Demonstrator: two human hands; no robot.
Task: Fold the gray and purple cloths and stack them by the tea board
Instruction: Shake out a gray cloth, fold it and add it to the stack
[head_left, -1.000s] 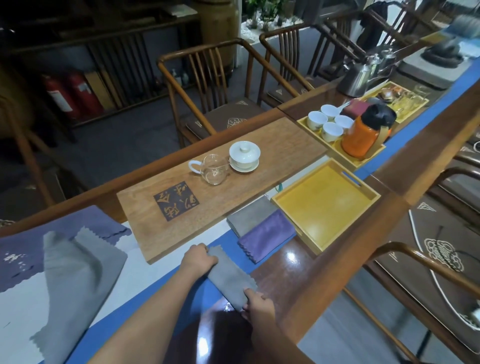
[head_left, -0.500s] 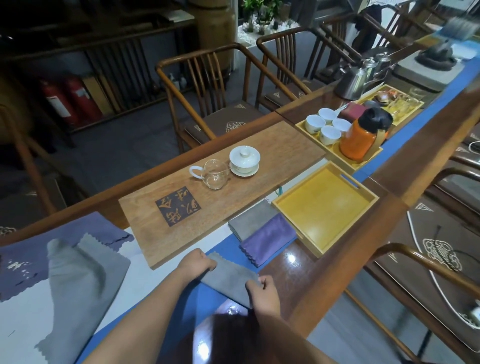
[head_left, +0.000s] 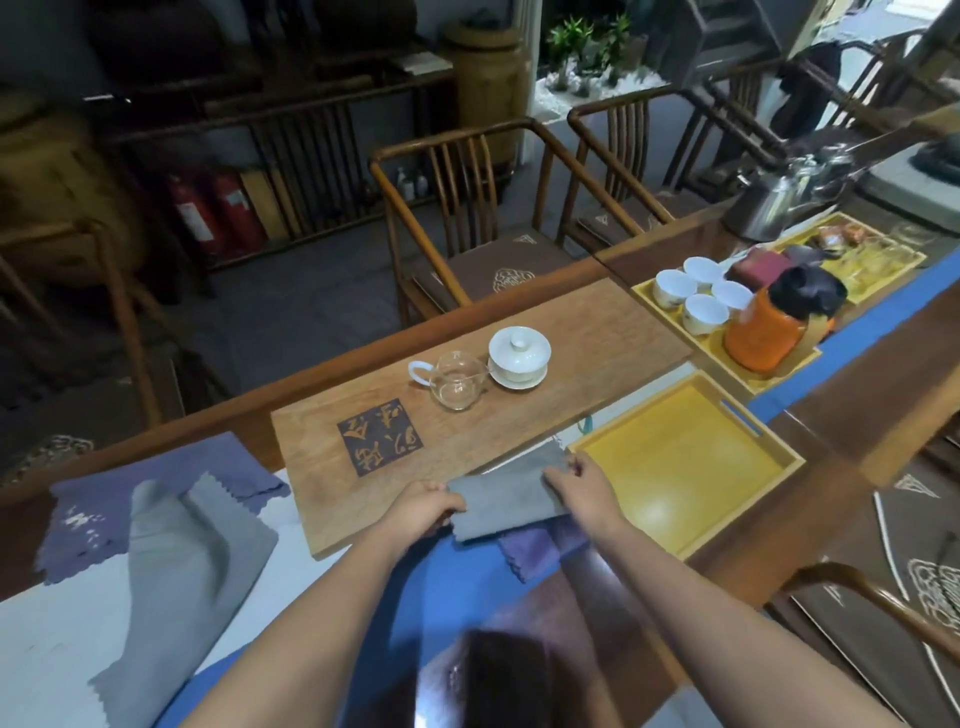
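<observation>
A folded gray cloth is held flat between both hands, over the folded cloths lying by the wooden tea board. My left hand grips its left end and my right hand its right end. Below it a folded purple cloth sticks out, and another folded gray cloth shows behind. At the far left lie an unfolded gray cloth and an unfolded purple cloth, the gray one partly on top.
A yellow tray stands right of the cloth stack. On the tea board are a glass pitcher and a white lidded cup. Another tray holds white cups and an orange flask. Wooden chairs stand behind the table.
Both hands have lifted the folded gray cloth from the blue mat and carried it right and forward, onto the stack by the tea board.
</observation>
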